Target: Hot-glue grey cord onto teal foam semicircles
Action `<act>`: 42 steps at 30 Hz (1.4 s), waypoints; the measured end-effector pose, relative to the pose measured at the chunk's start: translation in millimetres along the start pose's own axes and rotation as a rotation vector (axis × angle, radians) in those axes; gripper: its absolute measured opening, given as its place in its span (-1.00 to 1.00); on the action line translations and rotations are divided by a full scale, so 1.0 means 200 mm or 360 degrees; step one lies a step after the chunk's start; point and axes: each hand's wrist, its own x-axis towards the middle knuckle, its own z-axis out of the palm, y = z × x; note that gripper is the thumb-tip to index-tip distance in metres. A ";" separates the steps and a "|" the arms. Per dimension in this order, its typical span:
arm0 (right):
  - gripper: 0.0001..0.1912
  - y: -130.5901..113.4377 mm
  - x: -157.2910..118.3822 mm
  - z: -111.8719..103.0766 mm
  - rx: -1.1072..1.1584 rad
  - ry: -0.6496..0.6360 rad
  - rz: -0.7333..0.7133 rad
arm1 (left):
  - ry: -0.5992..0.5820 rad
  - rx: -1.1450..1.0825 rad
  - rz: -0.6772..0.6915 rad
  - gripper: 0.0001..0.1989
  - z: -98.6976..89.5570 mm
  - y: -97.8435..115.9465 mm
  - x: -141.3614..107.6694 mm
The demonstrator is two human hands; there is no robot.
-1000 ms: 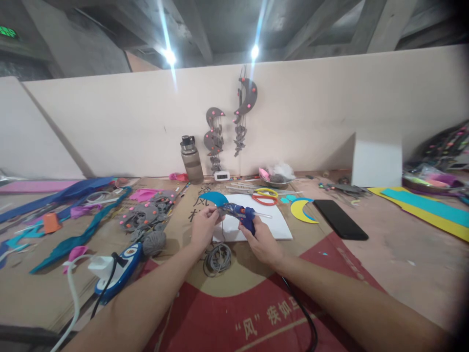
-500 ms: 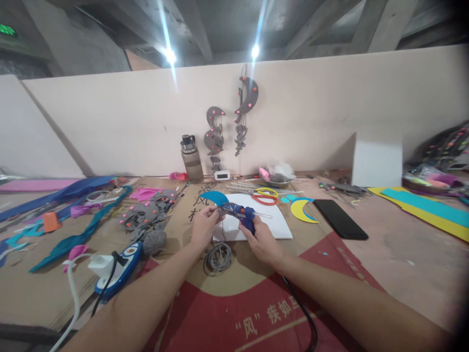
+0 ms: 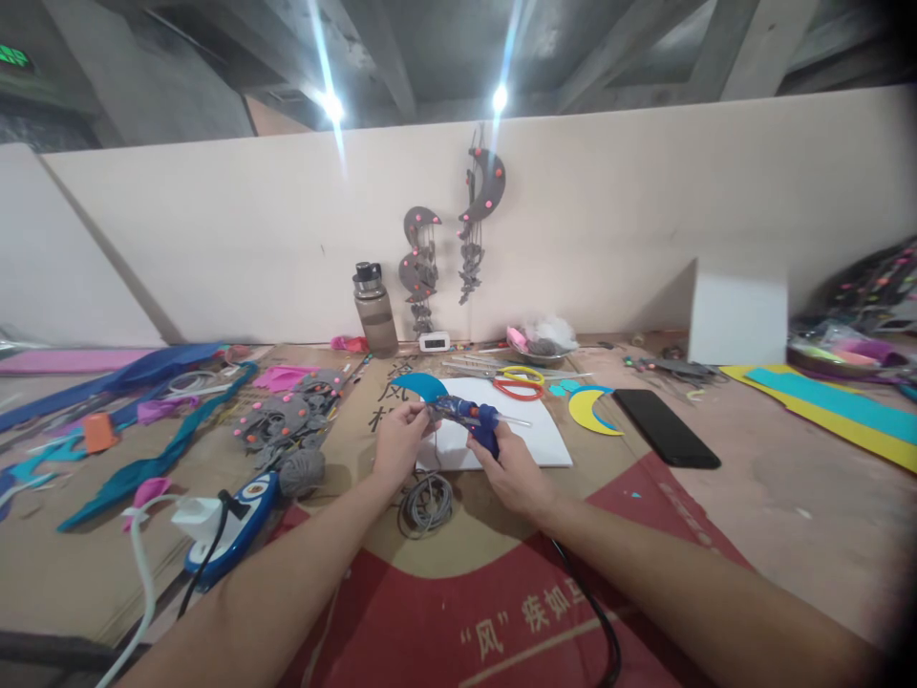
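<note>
My left hand (image 3: pixel 401 441) is closed on a blue crescent cutout (image 3: pixel 421 384), its fingers pinching the lower right end. A grey cord (image 3: pixel 437 451) hangs from these fingers toward a loose coil of grey cord (image 3: pixel 430 505) on the cardboard. In my right hand (image 3: pixel 514 475) is a blue hot glue gun (image 3: pixel 488 420), fingers wrapped around its handle. The gun's nozzle points left at the pinched end of the crescent; whether it touches is hidden by my fingers. A clear glue stick (image 3: pixel 517 421) sticks out of the gun's back. Underneath lies white paper (image 3: pixel 534 444).
Scissors (image 3: pixel 522 384), a yellow crescent (image 3: pixel 591 411) and a black phone (image 3: pixel 666 428) lie to the right. Left are a power strip (image 3: pixel 240 530), a grey yarn ball (image 3: pixel 302 473) and grey felt pieces (image 3: pixel 287 416). A bottle (image 3: pixel 375 315) stands behind. The gun's black cable (image 3: pixel 598 612) trails toward me.
</note>
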 end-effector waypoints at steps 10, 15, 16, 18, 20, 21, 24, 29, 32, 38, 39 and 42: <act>-0.65 0.01 0.00 0.00 -0.0002 0.0013 0.0009 | 0.0020 -0.0034 0.0013 -0.76 0.00 0.00 0.01; -0.64 0.01 0.00 0.00 0.0019 0.0031 -0.0005 | 0.0041 -0.0046 0.0012 -0.76 0.00 0.00 0.01; -0.65 0.01 0.00 0.00 0.0023 0.0032 -0.0005 | 0.0044 -0.0037 0.0010 -0.76 0.00 0.00 0.01; -0.65 0.00 0.00 0.00 0.0032 0.0031 -0.0011 | 0.0039 -0.0018 0.0003 -0.75 0.00 0.00 0.01; -0.66 0.00 0.00 0.00 0.0027 0.0031 -0.0023 | 0.0025 -0.0011 -0.0007 -0.74 0.00 0.01 0.00; -0.66 0.00 0.00 0.00 0.0021 0.0029 -0.0030 | 0.0018 -0.0008 -0.0011 -0.74 0.00 0.01 0.00; -0.66 0.00 0.00 0.00 -0.0006 0.0029 -0.0027 | 0.0011 0.0010 -0.0012 -0.73 0.01 0.02 0.00; -0.67 0.00 0.00 0.01 -0.0036 0.0035 -0.0035 | 0.0012 -0.0010 -0.0016 -0.73 0.01 0.03 -0.01; -0.67 0.01 0.00 0.01 -0.0023 0.0045 -0.0043 | 0.0033 -0.0041 -0.0007 -0.73 0.01 0.02 0.00; -0.67 0.00 0.00 0.00 -0.0032 0.0046 -0.0041 | 0.0040 -0.0053 -0.0004 -0.73 0.01 0.03 -0.01; -0.67 0.00 0.00 0.00 -0.0029 0.0045 -0.0043 | 0.0037 -0.0046 -0.0004 -0.73 0.01 0.03 -0.01; -0.67 -0.01 0.00 0.00 -0.0024 0.0039 -0.0057 | 0.0027 -0.0040 -0.0020 -0.73 0.02 0.04 -0.02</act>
